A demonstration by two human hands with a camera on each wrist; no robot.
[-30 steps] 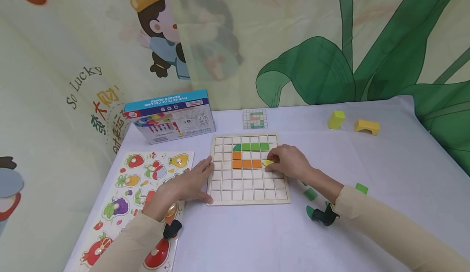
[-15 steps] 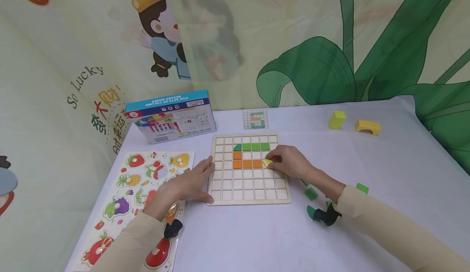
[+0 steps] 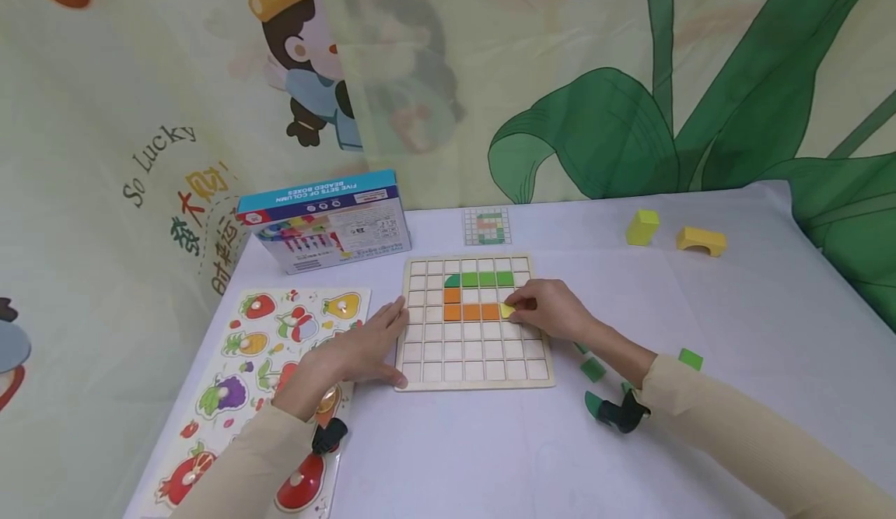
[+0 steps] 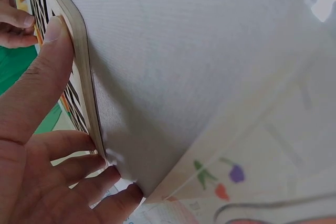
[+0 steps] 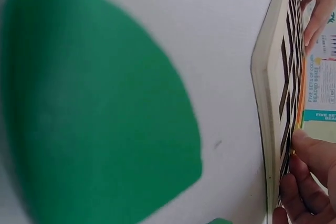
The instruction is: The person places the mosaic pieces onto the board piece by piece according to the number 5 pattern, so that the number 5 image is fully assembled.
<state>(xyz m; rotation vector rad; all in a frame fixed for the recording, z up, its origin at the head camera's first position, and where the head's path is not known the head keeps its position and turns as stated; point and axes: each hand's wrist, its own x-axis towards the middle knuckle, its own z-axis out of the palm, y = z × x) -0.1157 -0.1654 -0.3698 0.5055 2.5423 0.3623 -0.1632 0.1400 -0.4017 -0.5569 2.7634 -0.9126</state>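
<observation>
A wooden grid board lies on the white table, with green tiles in its upper row and orange tiles below them. My right hand pinches a yellow tile at the cell just right of the orange row. My left hand lies flat against the board's left edge, thumb on its front corner; the left wrist view shows those fingers along the board's rim. In the right wrist view the board is seen edge-on.
A fruit puzzle lies left of the board, a blue box behind it. A small pattern card sits behind the board. Yellow blocks stand far right. Loose green tiles lie by my right forearm.
My right hand has shifted slightly left and up with the yellow tile, bringing it against the orange row. The left hand has stayed put.
</observation>
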